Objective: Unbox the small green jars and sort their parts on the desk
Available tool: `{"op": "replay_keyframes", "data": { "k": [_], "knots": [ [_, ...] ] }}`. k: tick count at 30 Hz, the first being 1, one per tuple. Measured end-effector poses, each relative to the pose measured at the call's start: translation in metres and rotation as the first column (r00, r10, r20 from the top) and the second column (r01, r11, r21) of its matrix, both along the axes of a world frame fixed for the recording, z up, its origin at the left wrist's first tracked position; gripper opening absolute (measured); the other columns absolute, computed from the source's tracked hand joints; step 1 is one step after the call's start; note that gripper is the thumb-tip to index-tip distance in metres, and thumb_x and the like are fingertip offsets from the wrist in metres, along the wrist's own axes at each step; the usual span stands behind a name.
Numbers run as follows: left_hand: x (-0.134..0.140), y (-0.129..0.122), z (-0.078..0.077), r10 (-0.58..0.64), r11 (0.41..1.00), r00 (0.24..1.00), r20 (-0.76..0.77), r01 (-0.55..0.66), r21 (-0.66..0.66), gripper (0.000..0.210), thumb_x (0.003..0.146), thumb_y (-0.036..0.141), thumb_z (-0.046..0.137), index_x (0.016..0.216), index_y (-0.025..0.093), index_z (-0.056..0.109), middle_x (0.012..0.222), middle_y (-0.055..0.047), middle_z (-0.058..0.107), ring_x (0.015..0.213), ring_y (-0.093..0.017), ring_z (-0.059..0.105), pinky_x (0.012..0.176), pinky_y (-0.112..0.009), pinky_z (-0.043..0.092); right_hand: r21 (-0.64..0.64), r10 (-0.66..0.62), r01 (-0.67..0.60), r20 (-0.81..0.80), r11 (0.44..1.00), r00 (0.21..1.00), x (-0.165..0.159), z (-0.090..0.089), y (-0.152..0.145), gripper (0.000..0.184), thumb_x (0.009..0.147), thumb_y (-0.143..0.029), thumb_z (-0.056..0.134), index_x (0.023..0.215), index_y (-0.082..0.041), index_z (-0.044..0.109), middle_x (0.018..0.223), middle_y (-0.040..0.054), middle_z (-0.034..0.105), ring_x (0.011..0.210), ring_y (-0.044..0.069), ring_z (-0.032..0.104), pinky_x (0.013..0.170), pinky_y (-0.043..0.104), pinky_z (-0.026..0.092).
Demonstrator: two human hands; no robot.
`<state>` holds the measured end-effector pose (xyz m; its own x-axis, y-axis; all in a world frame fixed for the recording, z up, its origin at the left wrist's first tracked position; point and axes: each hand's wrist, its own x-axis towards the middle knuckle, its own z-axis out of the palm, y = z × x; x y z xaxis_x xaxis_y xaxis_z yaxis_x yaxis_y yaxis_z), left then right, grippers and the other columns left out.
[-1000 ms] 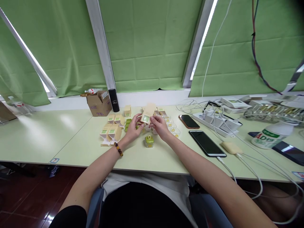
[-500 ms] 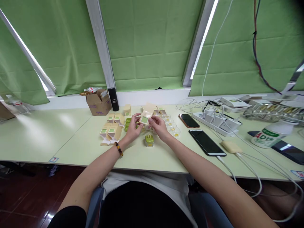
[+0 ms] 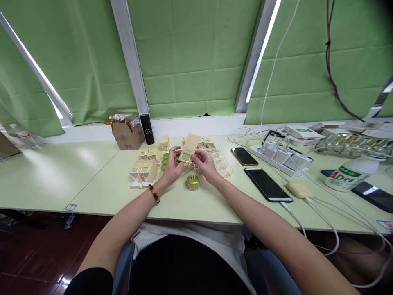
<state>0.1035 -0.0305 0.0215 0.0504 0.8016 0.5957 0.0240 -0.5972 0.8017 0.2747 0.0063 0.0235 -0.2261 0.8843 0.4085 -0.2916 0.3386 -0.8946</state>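
Observation:
Between my two hands is a beige paper card box (image 3: 190, 143) with a green square near its lower end, raised above the table. My left hand (image 3: 172, 167) grips its left edge, fingers bent. My right hand (image 3: 205, 164) pinches its lower right side. Just below them stands a small clear jar with a green lid (image 3: 193, 182). Behind my left hand are several green lids (image 3: 165, 160), partly hidden. Several clear containers with yellow spots (image 3: 223, 167) lie right of my right hand. Folded beige boxes with green squares (image 3: 144, 170) stand to the left.
Two phones (image 3: 267, 184) and a white power strip (image 3: 278, 157) with tangled cables lie to the right. A white bottle (image 3: 353, 174) rests farther right. At the back left are a cardboard box (image 3: 127, 133) and a black cylinder (image 3: 147, 129). The table's front edge (image 3: 196, 221) is close to my body.
The beige card box has tilted, so its long plain face now shows more clearly above the green square. My hands have stayed in nearly the same place.

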Motion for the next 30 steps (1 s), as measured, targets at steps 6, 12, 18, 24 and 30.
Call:
{"op": "replay_keyframes", "data": {
  "k": [6, 12, 18, 24, 30],
  "knots": [
    [0.001, -0.004, 0.003, -0.007, 1.0, 1.0, 0.02, 0.007, -0.021, 0.063, 0.083, 0.023, 0.074, 0.138, 0.026, 0.045, 0.126, -0.009, 0.064, 0.114, -0.024, 0.063, 0.099, -0.038, 0.048, -0.002, 0.001, -0.001, 0.003, 1.0, 1.0, 0.0, -0.001, 0.001, 0.063, 0.067, -0.073, 0.088, 0.103, -0.025, 0.07, 0.095, 0.0055, 0.077, 0.077, 0.02, 0.066, 0.07, 0.036, 0.058],
    [0.001, -0.005, 0.002, -0.003, 1.0, 1.0, -0.011, 0.003, -0.008, 0.066, 0.079, 0.014, 0.069, 0.139, 0.026, 0.043, 0.127, -0.009, 0.063, 0.115, -0.024, 0.062, 0.097, -0.037, 0.048, -0.044, -0.002, 0.001, -0.036, 0.999, 0.999, 0.0, 0.0, 0.001, 0.059, 0.067, -0.074, 0.087, 0.094, -0.023, 0.071, 0.086, 0.0028, 0.075, 0.071, 0.017, 0.064, 0.068, 0.034, 0.058],
    [0.003, -0.006, 0.001, 0.015, 1.0, 1.0, -0.021, -0.015, -0.01, 0.066, 0.081, 0.016, 0.071, 0.14, 0.027, 0.045, 0.13, -0.01, 0.063, 0.116, -0.025, 0.061, 0.097, -0.038, 0.048, -0.106, 0.031, -0.041, -0.087, 0.994, 0.996, 0.001, 0.003, 0.0, 0.062, 0.064, -0.075, 0.089, 0.093, -0.023, 0.072, 0.075, 0.0003, 0.069, 0.07, 0.017, 0.067, 0.069, 0.032, 0.059],
    [0.004, -0.01, 0.008, 0.224, 0.971, 0.971, -0.082, -0.215, 0.104, 0.049, 0.082, 0.025, 0.082, 0.126, 0.024, 0.06, 0.128, -0.011, 0.063, 0.115, -0.028, 0.057, 0.103, -0.042, 0.042, -0.151, 0.095, -0.115, -0.13, 0.982, 0.987, -0.001, 0.004, -0.003, 0.061, 0.064, -0.073, 0.09, 0.09, -0.022, 0.069, 0.073, -0.0011, 0.066, 0.065, 0.014, 0.064, 0.062, 0.029, 0.055],
    [0.002, -0.01, 0.006, 0.274, 0.956, 0.949, -0.155, -0.252, 0.147, 0.041, 0.092, 0.041, 0.073, 0.128, 0.023, 0.064, 0.127, -0.013, 0.064, 0.116, -0.031, 0.056, 0.11, -0.049, 0.042, -0.208, 0.119, -0.157, -0.185, 0.965, 0.976, 0.0, 0.007, -0.004, 0.06, 0.062, -0.07, 0.093, 0.088, -0.023, 0.067, 0.071, -0.0025, 0.062, 0.061, 0.011, 0.057, 0.057, 0.027, 0.05]
  ]
}}
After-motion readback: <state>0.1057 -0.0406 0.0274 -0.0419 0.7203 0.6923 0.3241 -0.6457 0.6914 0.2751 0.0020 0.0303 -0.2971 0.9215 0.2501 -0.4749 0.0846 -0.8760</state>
